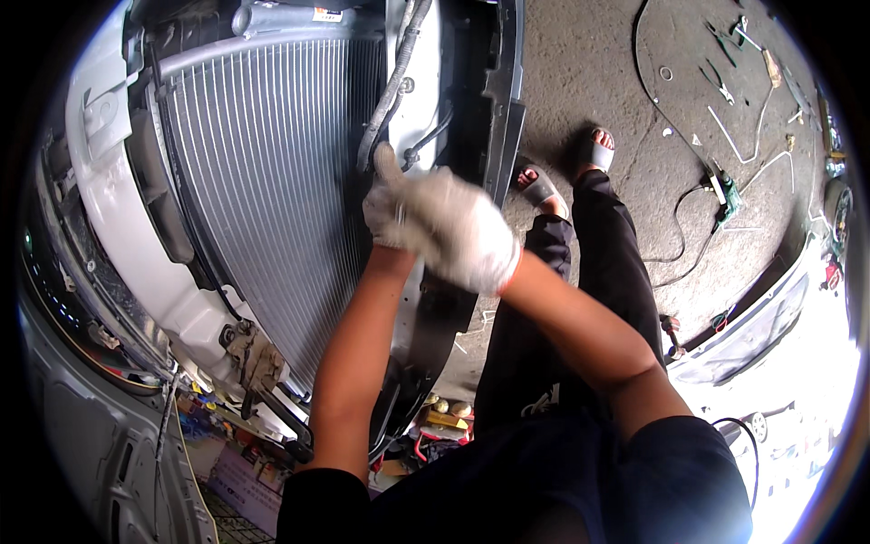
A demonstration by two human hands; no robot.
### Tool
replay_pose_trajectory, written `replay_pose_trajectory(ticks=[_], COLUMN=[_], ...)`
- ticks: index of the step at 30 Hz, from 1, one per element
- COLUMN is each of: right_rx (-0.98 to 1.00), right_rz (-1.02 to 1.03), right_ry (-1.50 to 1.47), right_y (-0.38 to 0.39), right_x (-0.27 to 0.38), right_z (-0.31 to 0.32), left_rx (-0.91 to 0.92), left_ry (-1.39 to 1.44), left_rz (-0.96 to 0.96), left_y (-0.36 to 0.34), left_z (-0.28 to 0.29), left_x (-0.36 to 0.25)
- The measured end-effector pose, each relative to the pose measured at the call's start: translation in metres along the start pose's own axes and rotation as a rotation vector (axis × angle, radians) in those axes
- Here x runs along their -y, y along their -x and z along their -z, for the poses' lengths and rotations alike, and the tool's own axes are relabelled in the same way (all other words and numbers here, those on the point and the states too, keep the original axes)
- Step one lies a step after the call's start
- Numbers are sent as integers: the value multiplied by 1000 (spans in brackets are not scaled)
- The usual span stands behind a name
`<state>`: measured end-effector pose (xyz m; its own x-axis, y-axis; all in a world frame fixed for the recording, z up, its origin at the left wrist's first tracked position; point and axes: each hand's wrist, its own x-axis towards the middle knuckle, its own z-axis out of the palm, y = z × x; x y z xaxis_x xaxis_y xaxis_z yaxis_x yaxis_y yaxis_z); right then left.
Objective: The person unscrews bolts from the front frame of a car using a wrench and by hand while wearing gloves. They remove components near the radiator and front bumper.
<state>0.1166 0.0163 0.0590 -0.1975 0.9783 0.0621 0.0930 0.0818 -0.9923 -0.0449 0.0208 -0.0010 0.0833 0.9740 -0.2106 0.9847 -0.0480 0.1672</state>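
Note:
Both my hands wear white work gloves and come together over the inner edge of a vehicle's radiator (272,154). My right hand (467,231), smeared by motion, has its fingers curled in and lies across the left. Whatever it grips is hidden. Behind it is my left hand (382,213), mostly covered, with one digit pointing up and its other fingers out of sight. Just beyond the hands, a grey wrapped wiring harness (391,95) runs down a white body panel (421,77). A thin black cable (430,136) branches beside it.
A white bumper (136,231) curves along the left. To the right, on the concrete floor, lie a green power drill (728,204) with its cord, pliers (720,83) and bent metal rods (739,140). My sandalled feet (544,189) stand close to the dark panel edge (507,145).

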Motion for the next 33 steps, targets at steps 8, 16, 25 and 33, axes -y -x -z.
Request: replay_pose_trajectory(ticks=[8,16,25,33], right_rx=[-191,-101,-60,11], right_rz=[-434,-192,82,125], right_ry=[176,3,120,122], right_y=[-102,-25,40,57], right_x=[-19,11,11,12], right_z=[37,33,-30,-27], left_rx=[98,239,58,70], left_ry=[100,43,460,173], left_rz=[192,232,146,218], left_y=[-11,-16,-1,-7], left_z=[24,10,24,16], left_x=[-31,-13,-26,-26])
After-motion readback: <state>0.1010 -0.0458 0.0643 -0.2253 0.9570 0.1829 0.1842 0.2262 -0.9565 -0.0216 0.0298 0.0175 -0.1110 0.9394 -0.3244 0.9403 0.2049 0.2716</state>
